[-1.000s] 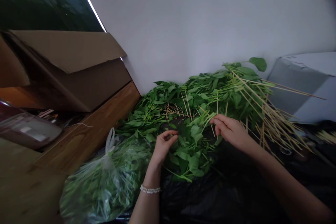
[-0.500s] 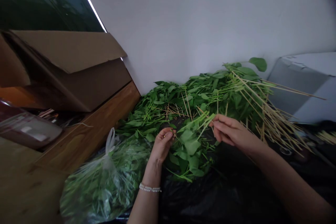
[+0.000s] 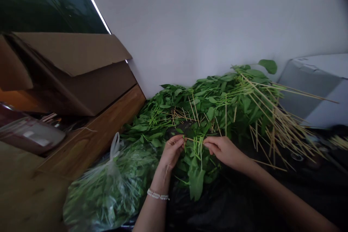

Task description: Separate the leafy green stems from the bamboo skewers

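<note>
My left hand [image 3: 170, 153] and my right hand [image 3: 222, 150] pinch the two ends of a thin wooden skewer [image 3: 194, 140] held level between them. Green leaves [image 3: 196, 179] are threaded on that skewer and hang down from it. Just behind my hands lies a big heap of leafy greens [image 3: 206, 105]. Many bare and leaf-laden skewers [image 3: 274, 123] stick out of the heap to the right. A bracelet of pale beads is on my left wrist.
A clear plastic bag of greens [image 3: 108, 188] lies at the lower left on black plastic sheeting [image 3: 233, 206]. Open cardboard boxes [image 3: 78, 69] and a wooden ledge [image 3: 89, 137] are to the left. A white wall stands behind, and a grey box [image 3: 318, 83] is at the right.
My right hand came down and left toward my left hand. The sprig it held now hangs from the skewer between both hands.
</note>
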Tool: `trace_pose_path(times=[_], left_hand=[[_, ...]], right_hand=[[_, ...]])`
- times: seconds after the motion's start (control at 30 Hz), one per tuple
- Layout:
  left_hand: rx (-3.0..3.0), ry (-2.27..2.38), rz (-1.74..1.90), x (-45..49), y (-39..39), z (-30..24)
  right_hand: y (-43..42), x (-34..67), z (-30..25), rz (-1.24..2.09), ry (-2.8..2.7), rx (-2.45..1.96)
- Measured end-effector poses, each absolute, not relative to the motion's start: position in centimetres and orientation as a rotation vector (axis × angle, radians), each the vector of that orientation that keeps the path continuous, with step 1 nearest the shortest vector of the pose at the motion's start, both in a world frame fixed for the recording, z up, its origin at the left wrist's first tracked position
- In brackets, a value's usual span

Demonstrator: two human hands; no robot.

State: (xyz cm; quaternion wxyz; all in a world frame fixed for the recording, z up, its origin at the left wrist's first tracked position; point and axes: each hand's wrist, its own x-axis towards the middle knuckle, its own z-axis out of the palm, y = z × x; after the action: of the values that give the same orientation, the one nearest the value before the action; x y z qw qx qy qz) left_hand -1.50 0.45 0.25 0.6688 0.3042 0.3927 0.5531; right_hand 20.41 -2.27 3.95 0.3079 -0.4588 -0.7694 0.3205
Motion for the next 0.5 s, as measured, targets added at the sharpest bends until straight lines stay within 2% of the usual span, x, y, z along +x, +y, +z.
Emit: trace_pose_path(times=[0.5], left_hand=[[0.715, 0.922, 1.243, -1.50, 0.42, 0.12]], right_hand=[[-2.38, 20.27, 3.87, 0.793, -2.061, -1.229]])
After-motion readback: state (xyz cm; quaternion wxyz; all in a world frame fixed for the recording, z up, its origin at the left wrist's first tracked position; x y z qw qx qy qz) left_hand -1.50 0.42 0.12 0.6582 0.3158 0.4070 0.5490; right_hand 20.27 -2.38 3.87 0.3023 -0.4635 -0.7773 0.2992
